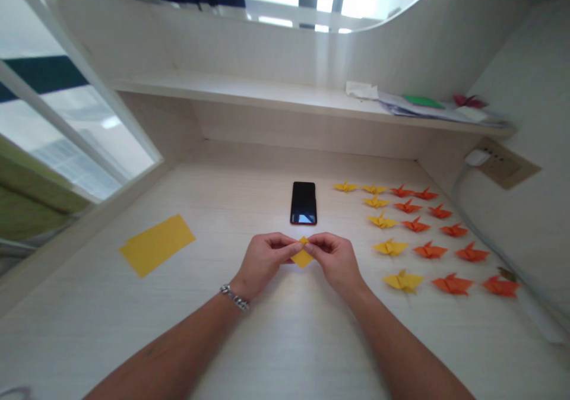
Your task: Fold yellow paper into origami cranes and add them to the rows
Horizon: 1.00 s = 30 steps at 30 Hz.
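Note:
My left hand (263, 259) and my right hand (333, 259) meet at the middle of the desk, both pinching a small folded yellow paper (302, 254) between fingertips. The paper shows a diamond shape hanging below my fingers. A silver bracelet (234, 297) circles my left wrist. Just beyond my hands lies a black phone (303, 203), face up.
A flat yellow paper sheet (157, 244) lies at the left. Rows of finished yellow cranes (390, 247) and orange cranes (430, 250) cover the right of the pale desk (276, 340). A shelf (267, 94) above holds papers (423, 106). A wall socket (501, 162) with a cable sits at right.

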Each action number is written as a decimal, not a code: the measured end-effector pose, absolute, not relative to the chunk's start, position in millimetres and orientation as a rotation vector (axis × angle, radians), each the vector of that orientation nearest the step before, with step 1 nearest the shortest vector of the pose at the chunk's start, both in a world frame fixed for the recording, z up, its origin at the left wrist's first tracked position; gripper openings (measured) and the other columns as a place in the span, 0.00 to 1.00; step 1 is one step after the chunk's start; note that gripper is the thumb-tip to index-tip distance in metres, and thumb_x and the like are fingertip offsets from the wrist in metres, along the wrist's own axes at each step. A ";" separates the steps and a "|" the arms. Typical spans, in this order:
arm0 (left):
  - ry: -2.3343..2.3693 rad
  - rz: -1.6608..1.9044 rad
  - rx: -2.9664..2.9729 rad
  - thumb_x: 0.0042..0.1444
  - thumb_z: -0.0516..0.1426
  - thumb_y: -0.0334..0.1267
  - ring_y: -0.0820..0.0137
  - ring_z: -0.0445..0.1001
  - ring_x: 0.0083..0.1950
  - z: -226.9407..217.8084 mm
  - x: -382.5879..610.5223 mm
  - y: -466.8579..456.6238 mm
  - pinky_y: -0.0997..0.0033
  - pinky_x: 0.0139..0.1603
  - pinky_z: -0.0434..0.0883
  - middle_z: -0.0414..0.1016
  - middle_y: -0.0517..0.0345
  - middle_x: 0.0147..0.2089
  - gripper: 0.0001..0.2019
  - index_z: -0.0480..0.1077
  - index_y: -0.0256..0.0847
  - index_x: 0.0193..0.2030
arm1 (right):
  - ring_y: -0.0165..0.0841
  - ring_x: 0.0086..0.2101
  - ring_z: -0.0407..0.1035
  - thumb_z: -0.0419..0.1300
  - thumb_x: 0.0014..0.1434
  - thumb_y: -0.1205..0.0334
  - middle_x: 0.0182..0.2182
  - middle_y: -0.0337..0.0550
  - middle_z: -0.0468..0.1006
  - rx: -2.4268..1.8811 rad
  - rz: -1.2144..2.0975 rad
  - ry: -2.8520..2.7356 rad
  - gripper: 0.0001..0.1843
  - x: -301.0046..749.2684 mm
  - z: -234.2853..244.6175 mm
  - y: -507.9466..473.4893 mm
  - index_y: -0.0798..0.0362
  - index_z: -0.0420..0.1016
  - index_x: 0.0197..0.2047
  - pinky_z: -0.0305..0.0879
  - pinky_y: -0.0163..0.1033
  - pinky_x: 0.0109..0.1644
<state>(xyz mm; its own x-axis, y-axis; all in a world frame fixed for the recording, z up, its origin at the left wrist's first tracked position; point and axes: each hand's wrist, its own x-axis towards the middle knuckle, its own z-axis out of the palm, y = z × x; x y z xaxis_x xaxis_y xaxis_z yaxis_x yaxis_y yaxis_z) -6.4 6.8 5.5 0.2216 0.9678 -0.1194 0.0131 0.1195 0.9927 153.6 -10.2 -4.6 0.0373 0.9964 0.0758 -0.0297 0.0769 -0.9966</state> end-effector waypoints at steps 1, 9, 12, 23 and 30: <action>1.093 0.959 1.211 0.44 0.65 0.41 0.68 0.75 0.32 5.5 -6.5 6.8 0.71 0.33 0.74 0.78 0.51 0.31 0.12 0.76 0.33 0.31 | 0.34 0.30 0.72 0.65 0.47 0.63 0.28 0.43 0.79 -1.150 1.142 -1.195 0.06 153.7 -4.4 -10.2 0.55 0.78 0.31 0.68 0.37 0.36; 1.071 0.954 1.149 0.42 0.65 0.41 0.67 0.76 0.33 6.2 -7.3 7.0 0.68 0.35 0.75 0.78 0.51 0.31 0.12 0.76 0.33 0.30 | 0.34 0.30 0.72 0.65 0.48 0.63 0.28 0.43 0.79 -1.159 1.145 -1.209 0.07 153.3 -6.0 -10.9 0.55 0.78 0.32 0.68 0.37 0.36; 1.063 0.950 1.146 0.42 0.65 0.41 0.66 0.76 0.33 5.3 -7.3 7.5 0.68 0.35 0.75 0.78 0.51 0.32 0.12 0.76 0.33 0.31 | 0.34 0.30 0.72 0.64 0.48 0.62 0.29 0.44 0.79 -1.172 1.134 -1.222 0.07 153.1 -5.0 -11.5 0.55 0.78 0.32 0.68 0.38 0.36; 1.029 0.955 1.146 0.44 0.64 0.42 0.66 0.77 0.34 7.5 -4.1 5.3 0.69 0.36 0.75 0.79 0.52 0.33 0.12 0.76 0.35 0.33 | 0.35 0.31 0.73 0.63 0.49 0.61 0.30 0.44 0.79 -1.226 0.996 -1.243 0.08 151.2 1.8 -16.5 0.54 0.78 0.34 0.70 0.39 0.37; 1.023 0.937 1.155 0.45 0.64 0.41 0.70 0.74 0.32 8.6 -2.0 3.9 0.74 0.31 0.73 0.77 0.56 0.31 0.10 0.74 0.36 0.31 | 0.34 0.29 0.72 0.65 0.47 0.61 0.29 0.45 0.79 -1.196 1.145 -1.200 0.09 152.6 -3.6 -12.0 0.56 0.78 0.33 0.69 0.38 0.34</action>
<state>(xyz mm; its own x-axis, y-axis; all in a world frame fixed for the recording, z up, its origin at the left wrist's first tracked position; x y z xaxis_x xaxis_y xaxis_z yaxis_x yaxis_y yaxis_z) -2.0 3.9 8.6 0.2723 0.9517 -0.1421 -0.0577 0.1636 0.9848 152.6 -12.0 -3.6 0.0416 0.9981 0.0448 0.0017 0.0448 -0.9990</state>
